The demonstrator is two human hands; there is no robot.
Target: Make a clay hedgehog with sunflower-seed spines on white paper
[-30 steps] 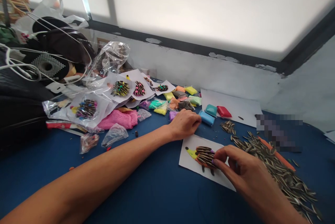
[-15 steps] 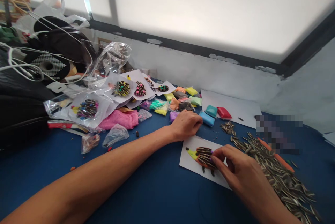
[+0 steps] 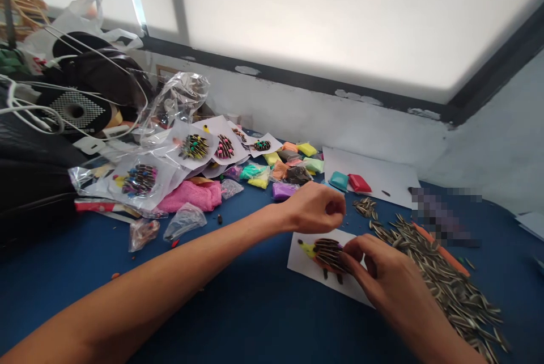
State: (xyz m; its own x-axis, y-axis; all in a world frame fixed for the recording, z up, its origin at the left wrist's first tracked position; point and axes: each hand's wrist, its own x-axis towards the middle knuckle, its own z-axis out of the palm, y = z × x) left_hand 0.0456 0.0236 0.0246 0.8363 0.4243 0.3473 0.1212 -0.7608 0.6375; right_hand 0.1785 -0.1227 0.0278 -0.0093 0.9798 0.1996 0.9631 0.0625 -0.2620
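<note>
A clay hedgehog [image 3: 325,253] with a yellow-green head, an orange body and sunflower-seed spines lies on a white card [image 3: 304,267]. My right hand [image 3: 393,276] rests over the card's right side, its thumb and forefinger pressed together at the hedgehog's back. A bit of purple shows by those fingertips; whatever they pinch is hidden. Just above the card, my left hand [image 3: 317,206] hangs with curled fingers, and I cannot see what is inside them. Behind it lies a purple clay packet [image 3: 284,190].
Sunflower seeds [image 3: 446,284] are heaped at the right beside an orange stick [image 3: 442,250]. Teal [image 3: 339,180] and red [image 3: 359,183] clay packets sit near a white sheet [image 3: 382,168]. Finished hedgehog cards [image 3: 223,145], a pink cloth [image 3: 191,196] and bags fill the left.
My left hand has moved right and closer to the card, now covering most of the blue packet and uncovering the purple one. My right hand stays at the hedgehog's back. The view has shifted slightly.
</note>
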